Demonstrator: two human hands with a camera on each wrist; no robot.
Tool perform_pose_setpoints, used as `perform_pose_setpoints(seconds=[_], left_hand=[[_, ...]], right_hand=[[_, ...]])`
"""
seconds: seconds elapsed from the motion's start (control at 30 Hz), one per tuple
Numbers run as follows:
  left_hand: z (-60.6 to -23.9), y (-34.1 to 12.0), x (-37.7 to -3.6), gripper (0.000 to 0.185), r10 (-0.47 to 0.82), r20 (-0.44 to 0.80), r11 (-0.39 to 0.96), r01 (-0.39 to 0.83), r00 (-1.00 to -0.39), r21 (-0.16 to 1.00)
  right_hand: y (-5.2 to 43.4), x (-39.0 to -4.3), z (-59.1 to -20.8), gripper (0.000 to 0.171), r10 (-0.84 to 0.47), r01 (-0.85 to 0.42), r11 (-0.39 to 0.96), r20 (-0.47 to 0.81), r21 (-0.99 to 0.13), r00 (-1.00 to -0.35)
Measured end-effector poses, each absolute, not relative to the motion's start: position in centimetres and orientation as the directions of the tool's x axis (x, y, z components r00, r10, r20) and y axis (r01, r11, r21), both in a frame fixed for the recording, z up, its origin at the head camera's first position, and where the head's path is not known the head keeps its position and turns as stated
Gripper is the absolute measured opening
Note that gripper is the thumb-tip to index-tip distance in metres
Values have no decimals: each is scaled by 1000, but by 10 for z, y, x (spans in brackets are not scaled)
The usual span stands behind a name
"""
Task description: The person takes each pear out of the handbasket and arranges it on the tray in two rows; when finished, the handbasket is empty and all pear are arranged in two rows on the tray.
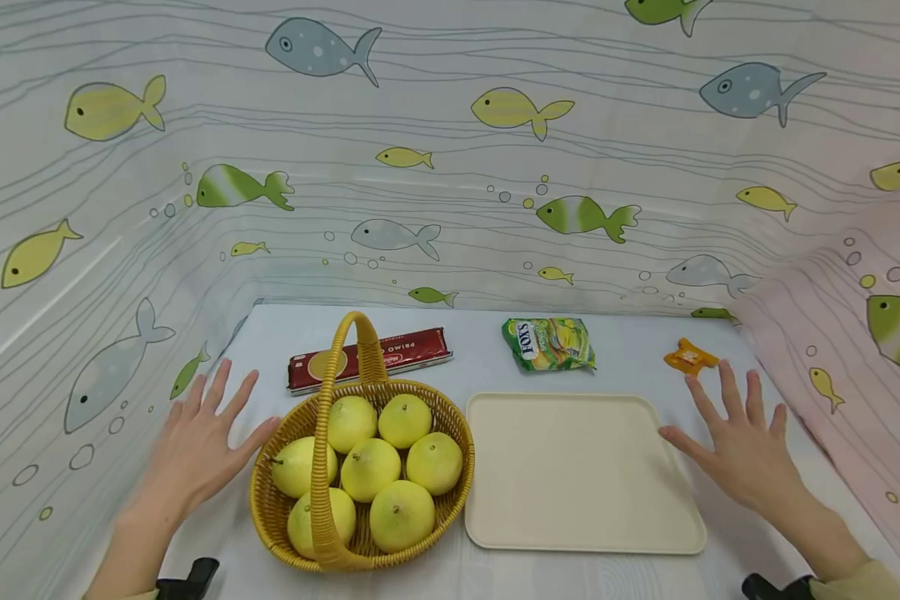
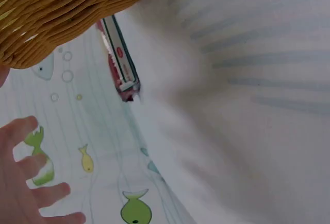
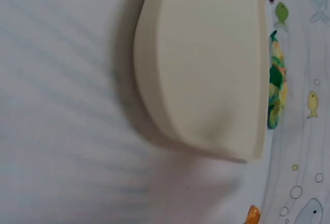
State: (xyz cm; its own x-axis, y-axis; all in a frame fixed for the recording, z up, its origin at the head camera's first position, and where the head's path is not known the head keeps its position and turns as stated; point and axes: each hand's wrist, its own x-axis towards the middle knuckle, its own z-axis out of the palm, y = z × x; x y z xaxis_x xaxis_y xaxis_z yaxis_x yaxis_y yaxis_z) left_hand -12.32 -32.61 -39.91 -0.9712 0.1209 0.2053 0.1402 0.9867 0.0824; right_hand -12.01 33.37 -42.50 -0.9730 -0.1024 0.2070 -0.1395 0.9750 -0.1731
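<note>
Evidently idle: left hand beside the basket of yellow fruit, right hand beside the tray; all fingers spread wide, holding nothing. Tray flat, basket adjacent, presumably for easy reach.

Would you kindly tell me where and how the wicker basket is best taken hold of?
I'd grip the wicker basket by its handle, at the crown, from above, with the left hand, which is nearer: the handle arches high over the yellow fruits, apparently leaving room to curl around it.
</note>
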Motion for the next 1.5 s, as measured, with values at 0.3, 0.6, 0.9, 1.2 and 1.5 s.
perform_pose_setpoints(seconds=[0.3,0.6,0.9,1.2,1.5], left_hand=[[-408,-324,-134,86,140,59,925,152,-988,347],[-425,-325,-142,71,194,19,770,165,-981,617],[-436,-326,-145,62,269,-16,628,163,-963,761],[-447,-332,-151,52,315,-41,511,132,-948,849],[-451,-329,-150,49,297,-18,405,109,-955,908]], right_hand=[[301,-121,-422,86,-184,-242,902,188,-358,-965],[264,-125,-424,81,-201,-261,826,170,-500,-965],[228,-131,-425,67,-257,-359,727,253,-586,-933],[179,-135,-419,64,-343,-449,607,293,-656,-892],[131,-142,-412,64,-487,-531,460,298,-711,-821]])
